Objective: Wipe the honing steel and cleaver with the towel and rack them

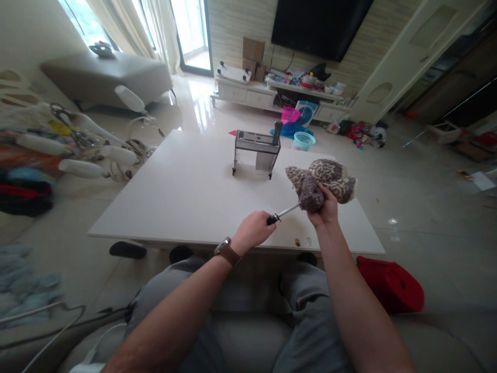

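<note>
My left hand [256, 229], with a watch on its wrist, is closed around the black handle of a sharpening steel [289, 210]. The slim metal rod of the steel points right and up over the white table [174, 191]. Its far end meets a mottled brown and cream cloth [330, 178], which hides the tip. My right hand [325, 210] grips this bunched cloth from below, fingers wrapped into its folds. Beyond both hands, a grey metal knife rack [256, 142] stands upright on the table, with a dark handle rising from its right end.
Two small stickers or marks lie near the table's front edge, one a yellow figure [297, 242]. A red container [390, 285] stands on the floor at the right. Baskets, one of them light green [304, 140], sit past the far edge. White lamp arms [112, 155] reach in at left.
</note>
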Demonstrator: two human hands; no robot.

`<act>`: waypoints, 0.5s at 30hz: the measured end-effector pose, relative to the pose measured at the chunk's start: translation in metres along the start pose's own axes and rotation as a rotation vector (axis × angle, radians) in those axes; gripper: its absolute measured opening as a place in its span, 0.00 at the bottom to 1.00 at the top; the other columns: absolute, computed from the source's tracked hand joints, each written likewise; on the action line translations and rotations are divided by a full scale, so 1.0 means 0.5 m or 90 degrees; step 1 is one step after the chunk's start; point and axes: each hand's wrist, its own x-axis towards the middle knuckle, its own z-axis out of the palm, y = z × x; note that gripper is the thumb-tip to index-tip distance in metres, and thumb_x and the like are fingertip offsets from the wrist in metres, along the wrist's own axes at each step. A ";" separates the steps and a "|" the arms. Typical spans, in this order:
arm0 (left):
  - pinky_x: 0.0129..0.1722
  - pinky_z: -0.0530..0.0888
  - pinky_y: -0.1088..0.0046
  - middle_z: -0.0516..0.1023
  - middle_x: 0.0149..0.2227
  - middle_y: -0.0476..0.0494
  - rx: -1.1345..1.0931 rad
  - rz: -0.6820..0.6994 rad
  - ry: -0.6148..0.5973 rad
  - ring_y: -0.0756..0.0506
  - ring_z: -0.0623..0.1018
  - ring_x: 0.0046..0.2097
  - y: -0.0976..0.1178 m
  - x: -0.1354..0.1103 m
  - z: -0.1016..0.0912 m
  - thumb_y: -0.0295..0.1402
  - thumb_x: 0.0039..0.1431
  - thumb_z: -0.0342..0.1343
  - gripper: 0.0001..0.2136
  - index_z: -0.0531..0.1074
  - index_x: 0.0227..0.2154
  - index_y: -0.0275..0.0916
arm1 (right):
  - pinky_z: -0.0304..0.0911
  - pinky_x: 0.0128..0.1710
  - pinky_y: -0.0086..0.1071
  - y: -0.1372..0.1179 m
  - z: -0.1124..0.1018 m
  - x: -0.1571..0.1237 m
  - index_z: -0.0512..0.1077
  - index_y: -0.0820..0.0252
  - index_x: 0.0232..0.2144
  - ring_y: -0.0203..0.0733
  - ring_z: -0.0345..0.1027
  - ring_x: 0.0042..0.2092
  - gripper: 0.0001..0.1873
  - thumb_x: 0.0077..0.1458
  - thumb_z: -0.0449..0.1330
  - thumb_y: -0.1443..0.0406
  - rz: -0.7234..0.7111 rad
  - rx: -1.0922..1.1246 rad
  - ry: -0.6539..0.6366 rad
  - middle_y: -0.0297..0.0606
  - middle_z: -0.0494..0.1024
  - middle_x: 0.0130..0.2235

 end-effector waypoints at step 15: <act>0.32 0.62 0.71 0.83 0.32 0.36 -0.132 0.002 0.068 0.45 0.76 0.35 -0.026 0.025 0.014 0.34 0.60 0.56 0.11 0.81 0.30 0.33 | 0.82 0.44 0.37 0.153 0.046 -0.090 0.79 0.61 0.33 0.44 0.83 0.39 0.17 0.37 0.75 0.73 0.046 -0.106 -0.038 0.34 0.87 0.36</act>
